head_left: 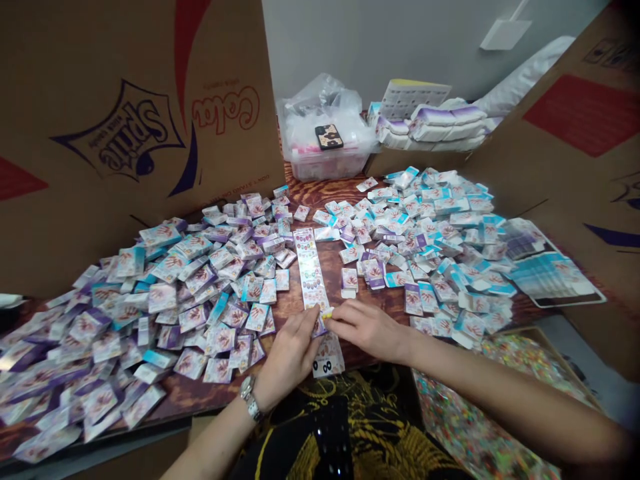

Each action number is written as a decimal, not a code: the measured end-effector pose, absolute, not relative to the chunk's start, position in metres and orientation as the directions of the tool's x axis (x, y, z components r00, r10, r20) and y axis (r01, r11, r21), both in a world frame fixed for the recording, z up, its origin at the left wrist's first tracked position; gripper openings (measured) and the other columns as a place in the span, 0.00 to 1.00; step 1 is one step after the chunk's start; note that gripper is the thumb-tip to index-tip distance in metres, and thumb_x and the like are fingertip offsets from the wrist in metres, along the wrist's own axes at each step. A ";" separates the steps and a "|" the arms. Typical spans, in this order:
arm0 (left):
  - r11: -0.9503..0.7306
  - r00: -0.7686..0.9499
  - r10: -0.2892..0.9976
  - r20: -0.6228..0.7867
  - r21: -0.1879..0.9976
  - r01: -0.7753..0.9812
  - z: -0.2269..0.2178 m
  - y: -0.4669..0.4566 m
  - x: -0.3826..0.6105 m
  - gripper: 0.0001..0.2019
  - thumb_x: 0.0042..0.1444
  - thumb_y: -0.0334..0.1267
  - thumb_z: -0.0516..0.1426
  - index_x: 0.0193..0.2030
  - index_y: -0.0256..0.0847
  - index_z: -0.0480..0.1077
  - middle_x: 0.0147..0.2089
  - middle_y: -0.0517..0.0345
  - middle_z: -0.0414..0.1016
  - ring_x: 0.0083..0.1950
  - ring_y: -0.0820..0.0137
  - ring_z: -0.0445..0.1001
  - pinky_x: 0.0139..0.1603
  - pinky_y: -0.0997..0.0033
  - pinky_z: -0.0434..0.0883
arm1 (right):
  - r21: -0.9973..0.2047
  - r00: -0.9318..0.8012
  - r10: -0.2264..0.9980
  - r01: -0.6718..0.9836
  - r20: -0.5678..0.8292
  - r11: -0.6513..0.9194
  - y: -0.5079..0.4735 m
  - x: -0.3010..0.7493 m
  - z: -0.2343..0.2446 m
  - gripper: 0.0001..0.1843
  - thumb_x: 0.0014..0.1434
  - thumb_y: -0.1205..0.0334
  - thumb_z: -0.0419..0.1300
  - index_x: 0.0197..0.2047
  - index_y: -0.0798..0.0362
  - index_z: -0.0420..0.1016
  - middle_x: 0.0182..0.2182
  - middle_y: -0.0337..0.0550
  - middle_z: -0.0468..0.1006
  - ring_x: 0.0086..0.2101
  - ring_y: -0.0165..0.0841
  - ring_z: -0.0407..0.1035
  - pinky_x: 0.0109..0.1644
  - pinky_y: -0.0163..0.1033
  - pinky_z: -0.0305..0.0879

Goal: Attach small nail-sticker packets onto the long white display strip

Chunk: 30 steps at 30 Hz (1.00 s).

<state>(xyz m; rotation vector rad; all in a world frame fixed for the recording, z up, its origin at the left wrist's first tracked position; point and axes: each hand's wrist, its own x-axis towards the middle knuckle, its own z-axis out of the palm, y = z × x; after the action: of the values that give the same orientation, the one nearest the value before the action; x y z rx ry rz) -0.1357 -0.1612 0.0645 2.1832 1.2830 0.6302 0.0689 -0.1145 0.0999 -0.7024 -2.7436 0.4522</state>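
A long printed paper strip [311,270] lies on the wooden table [320,193], with coloured patterns in rows. My left hand [290,353], a silver wristwatch [249,398] on its wrist, pinches the strip's lower part. My right hand [365,327] comes in from the right, its fingertips at the strip beside a small yellow piece [327,313]. Below the hands lies a white card [329,355] with black marks. Heaps of small white, purple and blue printed packets [200,293] spread on both sides of my hands.
Printed cardboard sheets [130,127] stand as walls at left and right. At the back are a plastic box [325,160] with a bag and a phone [329,137], plus stacked wrapped packs [440,127]. A tray of colourful pieces [480,393] sits at the lower right.
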 end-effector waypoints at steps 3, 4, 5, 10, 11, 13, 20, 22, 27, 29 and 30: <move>-0.459 0.449 0.877 0.174 0.581 0.672 0.061 -0.162 -0.134 0.26 0.61 0.31 0.47 0.66 0.40 0.46 0.58 0.41 0.63 0.58 0.58 0.64 0.57 0.51 0.66 | -0.612 -0.687 0.705 0.485 0.175 0.624 -0.117 0.063 0.100 0.10 0.65 0.65 0.49 0.43 0.53 0.71 0.36 0.44 0.73 0.38 0.32 0.67 0.42 0.38 0.65; -0.471 0.448 0.874 0.189 0.558 0.683 0.060 -0.163 -0.133 0.27 0.61 0.31 0.47 0.67 0.40 0.45 0.59 0.41 0.62 0.59 0.57 0.63 0.57 0.51 0.65 | -0.671 -0.626 0.763 0.498 0.158 0.548 -0.117 0.061 0.100 0.09 0.64 0.65 0.50 0.43 0.53 0.71 0.36 0.43 0.73 0.37 0.31 0.67 0.42 0.37 0.65; -0.476 0.442 0.874 0.203 0.542 0.692 0.059 -0.164 -0.132 0.28 0.61 0.30 0.47 0.67 0.40 0.43 0.59 0.41 0.62 0.59 0.57 0.63 0.57 0.51 0.65 | -0.712 -0.567 0.813 0.515 0.135 0.477 -0.118 0.060 0.100 0.07 0.63 0.65 0.52 0.43 0.53 0.70 0.35 0.42 0.73 0.36 0.31 0.68 0.41 0.37 0.66; -0.438 0.360 0.899 0.250 0.538 0.720 0.058 -0.165 -0.130 0.32 0.61 0.31 0.48 0.68 0.40 0.37 0.59 0.41 0.62 0.59 0.58 0.63 0.57 0.53 0.65 | -0.739 -0.447 0.891 0.574 0.078 0.353 -0.121 0.058 0.096 0.06 0.60 0.66 0.55 0.42 0.53 0.67 0.37 0.42 0.72 0.35 0.31 0.67 0.39 0.36 0.66; -0.436 0.357 0.900 0.250 0.531 0.727 0.058 -0.166 -0.129 0.32 0.61 0.31 0.48 0.68 0.39 0.36 0.59 0.40 0.62 0.59 0.58 0.63 0.57 0.54 0.65 | -0.733 -0.455 0.886 0.574 0.084 0.365 -0.122 0.058 0.095 0.06 0.60 0.66 0.55 0.42 0.53 0.67 0.37 0.43 0.72 0.36 0.32 0.67 0.40 0.37 0.66; -0.455 0.379 0.890 0.252 0.495 0.740 0.058 -0.166 -0.129 0.33 0.60 0.29 0.48 0.68 0.38 0.35 0.59 0.40 0.62 0.59 0.57 0.62 0.57 0.54 0.65 | -0.720 -0.468 0.876 0.568 0.117 0.399 -0.124 0.058 0.093 0.06 0.61 0.65 0.54 0.42 0.53 0.67 0.36 0.43 0.72 0.37 0.32 0.68 0.41 0.38 0.66; -0.496 0.424 0.868 0.258 0.427 0.756 0.052 -0.167 -0.128 0.32 0.59 0.25 0.46 0.68 0.37 0.36 0.58 0.39 0.62 0.60 0.55 0.60 0.57 0.52 0.64 | -0.705 -0.499 0.834 0.503 0.235 0.500 -0.130 0.050 0.086 0.07 0.63 0.66 0.50 0.43 0.52 0.66 0.36 0.45 0.73 0.38 0.33 0.69 0.43 0.38 0.67; -0.492 0.407 0.870 0.278 0.432 0.756 0.052 -0.166 -0.128 0.32 0.59 0.25 0.46 0.68 0.37 0.37 0.58 0.39 0.62 0.60 0.55 0.60 0.58 0.52 0.63 | -0.752 -0.430 0.887 0.527 0.165 0.395 -0.131 0.048 0.088 0.05 0.62 0.65 0.52 0.42 0.52 0.66 0.34 0.42 0.73 0.35 0.32 0.69 0.39 0.36 0.68; -0.494 0.372 0.864 0.340 0.431 0.755 0.056 -0.164 -0.125 0.31 0.60 0.27 0.47 0.68 0.37 0.39 0.57 0.39 0.63 0.58 0.57 0.63 0.56 0.53 0.65 | -0.734 -0.487 0.847 0.492 0.215 0.469 -0.137 0.046 0.093 0.08 0.63 0.68 0.48 0.44 0.53 0.66 0.37 0.45 0.74 0.39 0.33 0.68 0.44 0.39 0.67; -0.494 0.355 0.861 0.363 0.437 0.752 0.058 -0.164 -0.123 0.31 0.60 0.27 0.48 0.68 0.36 0.40 0.56 0.39 0.64 0.57 0.57 0.64 0.55 0.54 0.66 | -0.693 -0.503 0.828 0.506 0.246 0.514 -0.138 0.046 0.093 0.09 0.63 0.68 0.49 0.45 0.53 0.66 0.37 0.46 0.74 0.40 0.35 0.67 0.44 0.41 0.67; -0.495 0.352 0.861 0.368 0.443 0.748 0.058 -0.163 -0.123 0.30 0.60 0.27 0.48 0.67 0.36 0.41 0.56 0.39 0.64 0.56 0.58 0.64 0.55 0.55 0.66 | -0.676 -0.504 0.826 0.518 0.254 0.524 -0.138 0.047 0.092 0.09 0.63 0.68 0.49 0.45 0.53 0.67 0.37 0.46 0.74 0.40 0.36 0.66 0.45 0.42 0.66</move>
<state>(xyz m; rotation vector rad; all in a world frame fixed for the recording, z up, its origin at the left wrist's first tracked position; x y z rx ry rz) -0.1231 -0.1634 0.0582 2.4139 1.4573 0.8444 0.0473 -0.1380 0.0924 -1.0886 -2.2030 0.7170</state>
